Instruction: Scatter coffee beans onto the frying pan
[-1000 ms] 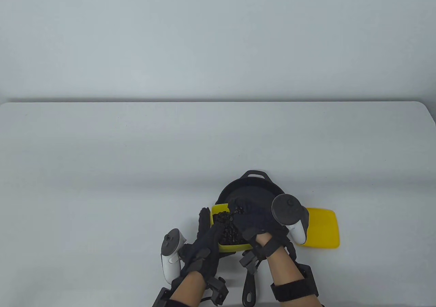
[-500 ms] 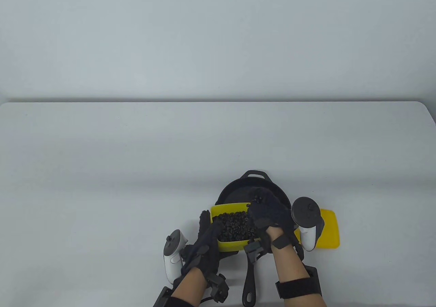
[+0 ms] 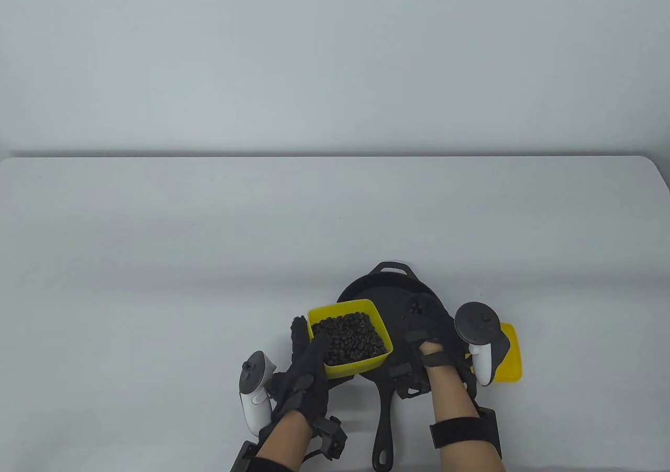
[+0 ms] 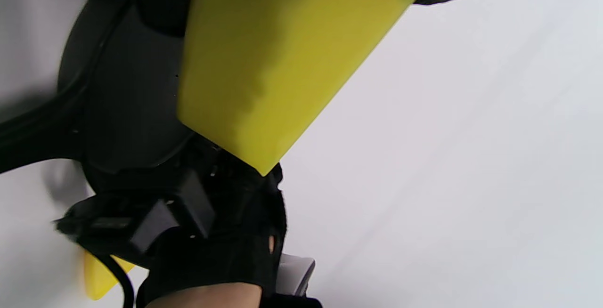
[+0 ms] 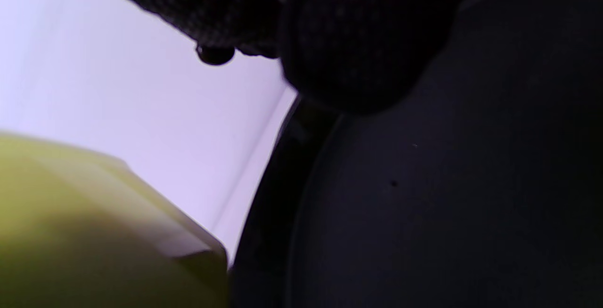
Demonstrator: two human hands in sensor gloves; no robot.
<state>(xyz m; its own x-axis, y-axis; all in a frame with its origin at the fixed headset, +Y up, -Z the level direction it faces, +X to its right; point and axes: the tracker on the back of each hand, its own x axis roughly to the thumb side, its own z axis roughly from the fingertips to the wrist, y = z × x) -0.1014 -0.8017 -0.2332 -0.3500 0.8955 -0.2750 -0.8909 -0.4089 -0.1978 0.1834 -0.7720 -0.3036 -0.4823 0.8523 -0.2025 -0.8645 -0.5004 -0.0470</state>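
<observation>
My left hand (image 3: 306, 375) grasps the yellow tub (image 3: 349, 337) of coffee beans (image 3: 349, 338); my right hand (image 3: 426, 328), seemingly clenched on beans, hovers over the pan (image 3: 377, 294).

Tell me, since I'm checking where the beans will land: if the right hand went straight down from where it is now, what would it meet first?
Most likely the frying pan: the right hand hovers over its dark floor, beside the yellow container. Height above it is unclear.

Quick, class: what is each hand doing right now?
Left hand: grips the yellow container of coffee beans.
Right hand: over the frying pan, fingers cupped around a few beans.
</observation>
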